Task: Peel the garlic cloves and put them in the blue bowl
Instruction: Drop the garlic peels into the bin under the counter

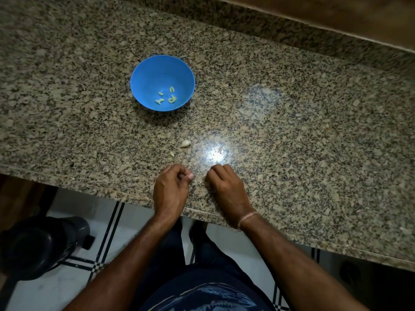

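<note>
From the head camera, a blue bowl (157, 70) stands on the speckled stone counter (292, 131) with a few small, pale greenish peeled cloves (171, 99) lying in its bottom. One whitish unpeeled clove (186, 143) lies on the counter between the bowl and the hands, a scrap of skin (171, 154) just beside it. The left hand (171, 187) and the right hand (224, 186) rest near the counter's front edge with fingers curled under; I cannot tell whether either pinches anything.
</note>
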